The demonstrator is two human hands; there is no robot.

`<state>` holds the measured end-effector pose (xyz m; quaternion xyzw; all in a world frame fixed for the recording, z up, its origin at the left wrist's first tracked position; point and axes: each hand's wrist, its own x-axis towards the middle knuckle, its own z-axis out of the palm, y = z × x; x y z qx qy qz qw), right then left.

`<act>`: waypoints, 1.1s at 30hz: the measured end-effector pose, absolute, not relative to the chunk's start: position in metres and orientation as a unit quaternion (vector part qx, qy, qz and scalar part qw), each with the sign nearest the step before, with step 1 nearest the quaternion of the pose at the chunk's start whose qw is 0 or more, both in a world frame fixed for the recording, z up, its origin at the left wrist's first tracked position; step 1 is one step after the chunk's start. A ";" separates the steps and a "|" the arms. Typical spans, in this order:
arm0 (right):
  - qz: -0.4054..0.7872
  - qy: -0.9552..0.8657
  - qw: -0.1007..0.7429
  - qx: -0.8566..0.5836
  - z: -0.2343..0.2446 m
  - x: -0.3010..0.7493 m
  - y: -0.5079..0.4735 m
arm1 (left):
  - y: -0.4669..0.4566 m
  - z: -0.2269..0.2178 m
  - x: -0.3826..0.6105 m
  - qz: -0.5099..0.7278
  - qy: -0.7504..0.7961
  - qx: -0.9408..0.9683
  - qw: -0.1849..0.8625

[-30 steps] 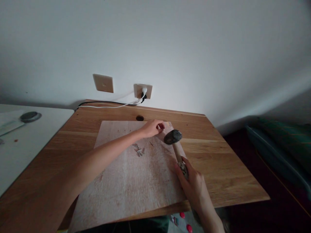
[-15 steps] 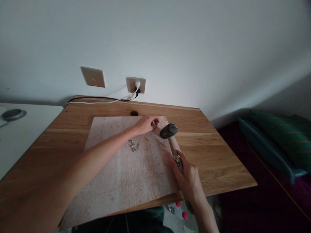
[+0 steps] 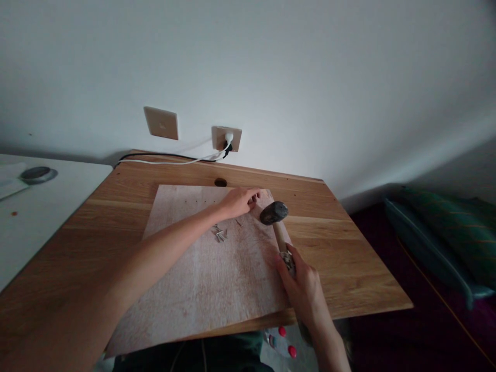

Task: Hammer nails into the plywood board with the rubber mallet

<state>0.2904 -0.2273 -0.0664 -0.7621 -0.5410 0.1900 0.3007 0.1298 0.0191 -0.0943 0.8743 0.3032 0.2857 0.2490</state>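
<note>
My right hand [image 3: 306,281] is wrapped around the handle of a hammer [image 3: 274,213], gripping its patterned lower part. The dark, blunt head is raised near the right edge of a pale wood-grain board [image 3: 186,289]. My left hand [image 3: 241,202] rests at the board's far right corner, thumb and fingers pinched together close to the hammer head. Whatever is between those fingertips is too small to make out. A small pile of nails [image 3: 220,233] lies on the board below my left wrist, with a single nail [image 3: 238,222] apart from it. Several small dark dots run along the board's far side.
Under the board is a wooden desk [image 3: 349,258] with a round cable hole [image 3: 220,182], set against the wall. Cords run from a wall socket [image 3: 227,138] along its back edge. A white table [image 3: 58,206] adjoins on the left; cushions [image 3: 437,248] lie at the right.
The whole view has shifted slightly to the right. Both hands keep nearly the same places over the board, and the hammer is still held up beside the left hand.
</note>
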 end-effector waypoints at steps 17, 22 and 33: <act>0.425 -0.483 0.318 -0.696 -0.051 0.321 -0.217 | 0.022 -0.098 0.135 0.295 0.286 0.867 0.283; 0.414 -0.447 0.415 -0.676 -0.038 0.314 -0.196 | 0.025 -0.102 0.137 0.302 0.291 0.847 0.326; 0.451 -0.403 0.543 -0.582 -0.053 0.290 -0.172 | 0.030 -0.108 0.139 0.307 0.284 0.832 0.364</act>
